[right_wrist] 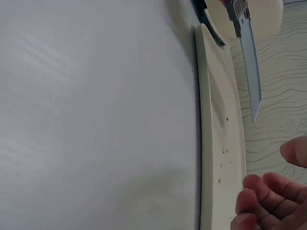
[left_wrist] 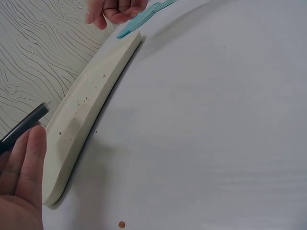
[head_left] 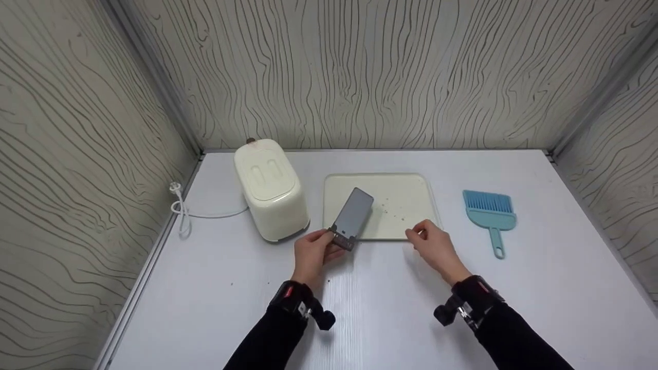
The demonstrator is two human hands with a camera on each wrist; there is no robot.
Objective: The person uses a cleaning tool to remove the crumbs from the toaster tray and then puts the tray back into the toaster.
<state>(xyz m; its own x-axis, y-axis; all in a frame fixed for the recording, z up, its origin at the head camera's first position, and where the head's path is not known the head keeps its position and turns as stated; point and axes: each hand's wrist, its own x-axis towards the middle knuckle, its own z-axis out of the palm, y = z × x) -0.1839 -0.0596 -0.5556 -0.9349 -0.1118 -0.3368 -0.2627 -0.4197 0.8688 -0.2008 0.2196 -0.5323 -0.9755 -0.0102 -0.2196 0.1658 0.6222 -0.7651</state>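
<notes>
My left hand (head_left: 311, 254) pinches the dark end of a flat grey crumb tray (head_left: 353, 211) between thumb and fingers. The crumb tray is tilted and overlaps the left part of a cream serving tray (head_left: 408, 185) in the head view. Brown crumbs (left_wrist: 86, 99) are scattered on the serving tray's surface. Near its front right corner is my right hand (head_left: 434, 249), fingers loosely curled with nothing in them. From the right wrist, the crumb tray (right_wrist: 250, 67) appears nearly edge-on, raised above the serving tray.
A cream toaster (head_left: 272, 190) stands to the left, its white cord and plug (head_left: 177, 189) lying at the table's left edge. On the right lies a blue brush nested in a dustpan (head_left: 491, 218). A few crumbs (left_wrist: 122, 224) dot the white table in front. Patterned walls surround the table.
</notes>
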